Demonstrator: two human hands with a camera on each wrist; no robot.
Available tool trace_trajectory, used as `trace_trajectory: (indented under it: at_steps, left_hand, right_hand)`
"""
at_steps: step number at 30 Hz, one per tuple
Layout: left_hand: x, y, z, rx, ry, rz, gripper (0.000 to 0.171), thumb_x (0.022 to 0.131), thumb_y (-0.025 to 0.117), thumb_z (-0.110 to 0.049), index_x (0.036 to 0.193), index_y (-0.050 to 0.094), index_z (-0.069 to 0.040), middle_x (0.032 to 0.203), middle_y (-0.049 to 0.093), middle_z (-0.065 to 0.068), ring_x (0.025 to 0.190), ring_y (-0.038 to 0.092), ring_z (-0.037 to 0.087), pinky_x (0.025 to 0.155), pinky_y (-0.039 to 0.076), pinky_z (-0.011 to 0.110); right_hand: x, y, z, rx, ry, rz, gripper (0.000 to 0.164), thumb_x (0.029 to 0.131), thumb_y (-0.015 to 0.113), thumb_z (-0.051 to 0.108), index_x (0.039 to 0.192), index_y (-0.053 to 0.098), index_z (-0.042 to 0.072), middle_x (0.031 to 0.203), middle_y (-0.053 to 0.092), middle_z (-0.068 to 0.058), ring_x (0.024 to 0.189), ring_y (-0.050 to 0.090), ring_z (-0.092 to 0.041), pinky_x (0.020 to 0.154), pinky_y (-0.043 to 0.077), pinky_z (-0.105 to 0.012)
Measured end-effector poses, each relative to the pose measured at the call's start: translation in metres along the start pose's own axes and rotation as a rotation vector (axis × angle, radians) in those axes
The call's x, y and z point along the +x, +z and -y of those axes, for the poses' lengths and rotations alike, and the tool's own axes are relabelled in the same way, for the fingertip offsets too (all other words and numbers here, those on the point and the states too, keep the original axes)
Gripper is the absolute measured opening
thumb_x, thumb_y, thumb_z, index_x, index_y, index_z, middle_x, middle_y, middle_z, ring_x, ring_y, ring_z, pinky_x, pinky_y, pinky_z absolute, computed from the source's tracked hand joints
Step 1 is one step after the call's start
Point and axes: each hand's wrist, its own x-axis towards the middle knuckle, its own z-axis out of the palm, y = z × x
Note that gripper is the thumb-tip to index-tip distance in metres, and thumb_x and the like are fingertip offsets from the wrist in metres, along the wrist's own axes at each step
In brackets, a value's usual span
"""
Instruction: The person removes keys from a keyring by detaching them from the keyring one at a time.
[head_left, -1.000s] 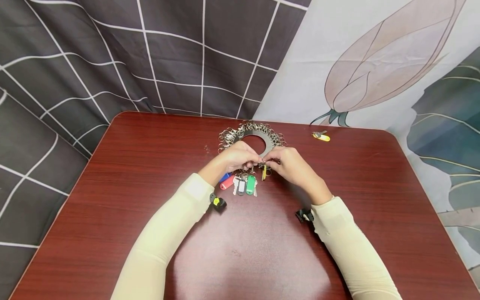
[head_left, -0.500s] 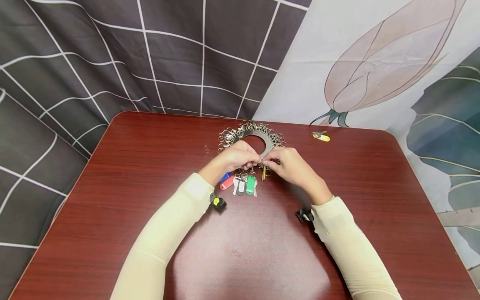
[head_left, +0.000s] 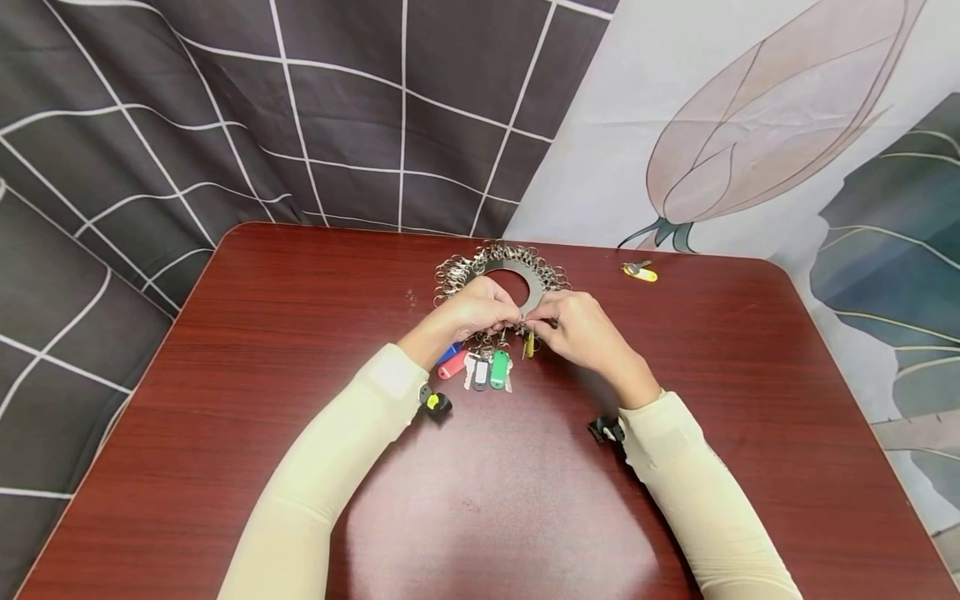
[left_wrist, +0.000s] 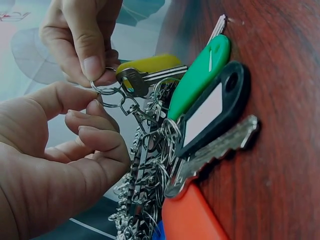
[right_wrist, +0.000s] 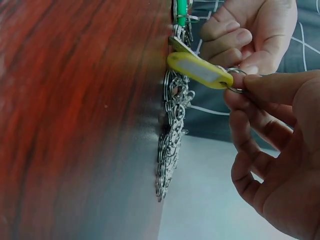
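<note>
A flat grey key-holder ring [head_left: 535, 287], its rim crowded with metal clips and split rings, lies near the back of the table. My left hand [head_left: 480, 308] pinches a small split ring [left_wrist: 112, 104] at its near edge between thumb and index finger. From the other side my right hand [head_left: 583, 330] pinches metal at the same spot, where a yellow key tag [right_wrist: 200, 71] and a silver key [left_wrist: 150, 78] hang. Closer to me lie a green tag [head_left: 499, 369], a black tag [left_wrist: 215, 110], a red tag [head_left: 453, 365] and a partly hidden blue tag [head_left: 448, 353], with keys.
Off to the right, near the back edge of the reddish-brown table [head_left: 480, 500], lies another yellow tag [head_left: 642, 274] with a key. A dark checked curtain [head_left: 337, 108] and a printed cloth [head_left: 600, 150] hang behind the table.
Both hands stay at the same place on the split ring, with only slight finger movement. The yellow tag tilts a little; the whole head view shifts slightly.
</note>
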Motion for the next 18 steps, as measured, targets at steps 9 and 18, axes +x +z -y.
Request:
trace_trajectory:
  at_steps: [9, 18]
  left_hand:
    - [0.0013, -0.0003, -0.0011, 0.018, -0.013, 0.001, 0.010, 0.078, 0.062, 0.004, 0.075, 0.067, 0.010, 0.048, 0.050, 0.003, 0.042, 0.042, 0.008, 0.043, 0.037, 0.019]
    - [-0.0012, 0.0021, -0.0035, 0.100, 0.049, -0.037, 0.012, 0.076, 0.060, 0.003, 0.075, 0.069, 0.011, 0.047, 0.050, 0.001, 0.042, 0.040, 0.008, 0.041, 0.033, 0.019]
  right_hand:
    - [-0.0019, -0.0019, 0.0000, -0.006, -0.007, 0.013, 0.009, 0.081, 0.071, 0.010, 0.083, 0.079, 0.009, 0.076, 0.070, 0.000, 0.071, 0.062, -0.014, 0.065, 0.053, -0.038]
    - [-0.0012, 0.0002, -0.0003, -0.013, 0.045, -0.019, 0.010, 0.079, 0.069, 0.008, 0.080, 0.079, 0.009, 0.075, 0.072, -0.001, 0.068, 0.063, -0.014, 0.064, 0.054, -0.039]
